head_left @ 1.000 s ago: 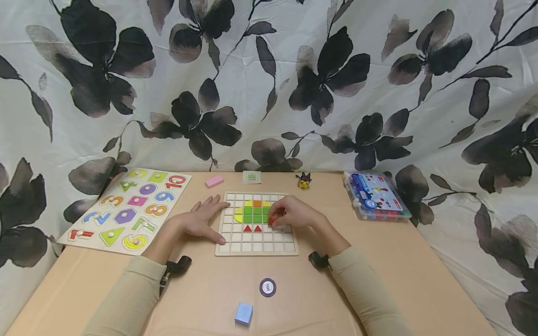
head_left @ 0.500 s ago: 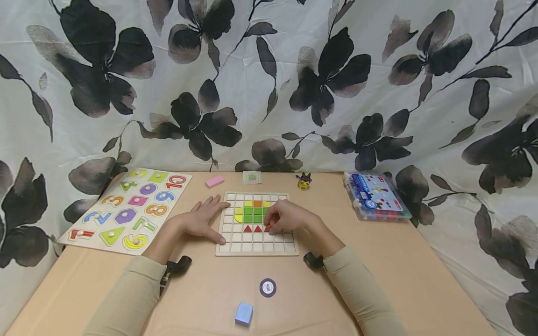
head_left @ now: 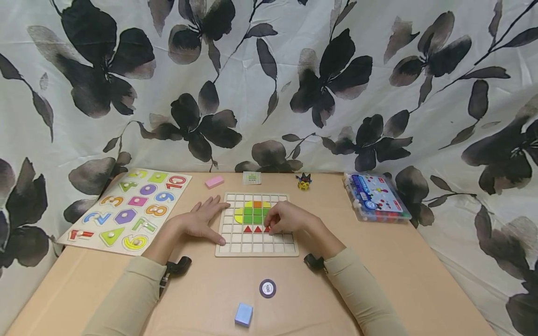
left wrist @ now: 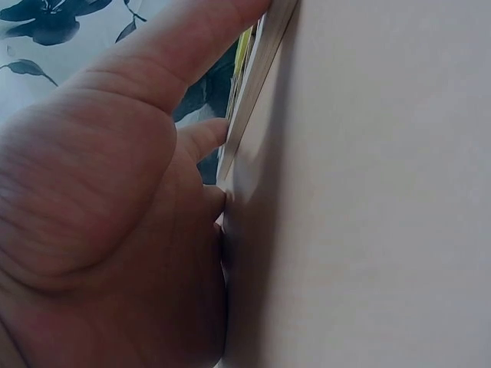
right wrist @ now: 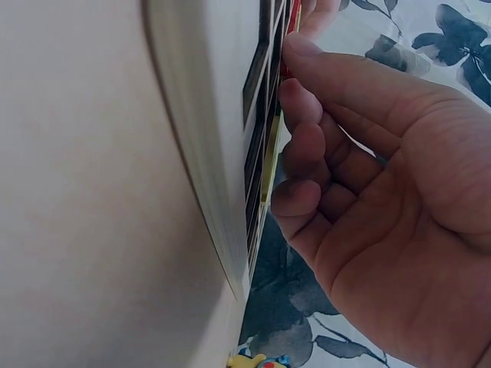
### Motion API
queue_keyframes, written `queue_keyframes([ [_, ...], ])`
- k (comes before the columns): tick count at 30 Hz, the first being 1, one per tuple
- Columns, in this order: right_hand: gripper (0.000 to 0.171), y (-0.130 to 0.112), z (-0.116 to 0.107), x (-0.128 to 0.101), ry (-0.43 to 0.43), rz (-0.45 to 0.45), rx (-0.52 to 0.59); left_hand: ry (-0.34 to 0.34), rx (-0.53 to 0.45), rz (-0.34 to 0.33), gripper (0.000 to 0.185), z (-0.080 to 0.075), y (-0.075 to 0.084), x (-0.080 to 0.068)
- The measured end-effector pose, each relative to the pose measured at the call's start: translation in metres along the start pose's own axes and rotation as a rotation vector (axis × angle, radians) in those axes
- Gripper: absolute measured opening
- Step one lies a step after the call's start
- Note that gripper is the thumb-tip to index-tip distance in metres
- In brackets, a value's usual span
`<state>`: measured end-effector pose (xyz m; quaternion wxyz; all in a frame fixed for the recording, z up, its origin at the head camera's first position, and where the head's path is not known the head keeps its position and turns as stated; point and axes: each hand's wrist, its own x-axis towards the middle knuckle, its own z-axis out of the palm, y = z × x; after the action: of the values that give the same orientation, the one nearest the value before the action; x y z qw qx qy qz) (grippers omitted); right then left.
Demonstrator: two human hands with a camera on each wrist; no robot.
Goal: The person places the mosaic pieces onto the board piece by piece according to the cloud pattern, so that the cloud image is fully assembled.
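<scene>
Since a second ago the right hand (head_left: 290, 218) has come down from the green squares to the row of red triangles, bringing a red piece (head_left: 267, 228) to the cell just right of the two triangles (head_left: 252, 228); the left hand (head_left: 201, 220) has not shifted.

From the head view, the piece sits at the board (head_left: 257, 249) under the right fingertips, mid-grid. It looks small, light, stiff and smooth, likely to slip, so it is best pinched by its edges. The right fingers are curled close together on it. The left hand lies flat, fingers spread, along the board's left edge.

At the left wrist, the thumb (left wrist: 192, 46) runs straight along the board's edge (left wrist: 257, 77), palm on the table (left wrist: 368, 192).

At the right wrist, the fingers (right wrist: 307, 115) are bent and bunched, tips against the grid face (right wrist: 257, 153), with a sliver of red (right wrist: 292, 23) at the topmost fingertip; a true pinch cannot be told.
</scene>
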<state>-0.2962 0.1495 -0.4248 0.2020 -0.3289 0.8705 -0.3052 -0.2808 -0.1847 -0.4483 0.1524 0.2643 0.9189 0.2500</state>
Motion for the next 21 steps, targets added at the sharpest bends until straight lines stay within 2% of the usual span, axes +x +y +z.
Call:
queue_keyframes([
  [4, 0.013, 0.001, 0.001, 0.0, 0.001, 0.0, -0.007, 0.001, -0.015, 0.012, 0.12, 0.0, 0.001, -0.001],
  [14, 0.013, 0.005, -0.002, -0.002, 0.023, -0.004, -0.023, 0.001, -0.006, -0.017, 0.122, 0.004, -0.002, 0.001],
  [18, 0.009, 0.01, -0.005, -0.005, 0.068, -0.026, -0.039, -0.008, -0.003, -0.023, 0.12, 0.002, 0.0, 0.001],
  [21, 0.014, 0.015, -0.007, -0.009, 0.146, -0.015, -0.054, 0.003, 0.005, -0.034, 0.112, 0.0, 0.001, 0.002],
])
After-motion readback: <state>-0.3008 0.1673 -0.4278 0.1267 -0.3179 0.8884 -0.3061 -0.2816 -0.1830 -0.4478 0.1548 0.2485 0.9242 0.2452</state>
